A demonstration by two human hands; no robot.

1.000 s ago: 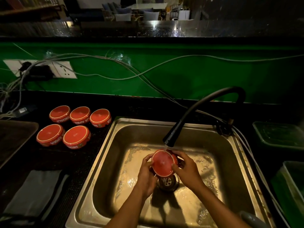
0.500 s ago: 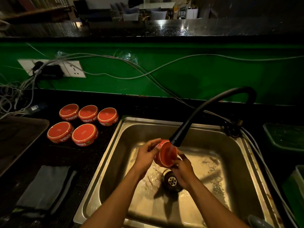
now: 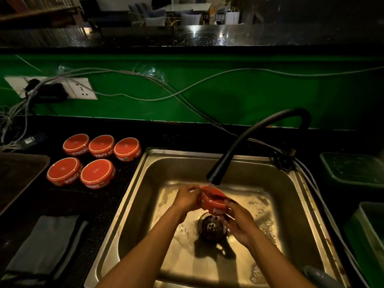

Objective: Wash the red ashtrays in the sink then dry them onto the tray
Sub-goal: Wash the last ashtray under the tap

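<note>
Both hands, left (image 3: 187, 198) and right (image 3: 239, 221), seemingly curled, gripping red ashtray (image 3: 213, 201) under faucet (image 3: 216, 175).

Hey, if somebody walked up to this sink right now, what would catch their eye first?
Probably the red ashtray held by the left hand and right hand under the running black faucet, over the steel sink. Next, the five red ashtrays grouped upside down on the dark counter left of the sink, below the bright green wall strung with loose cables.
</note>
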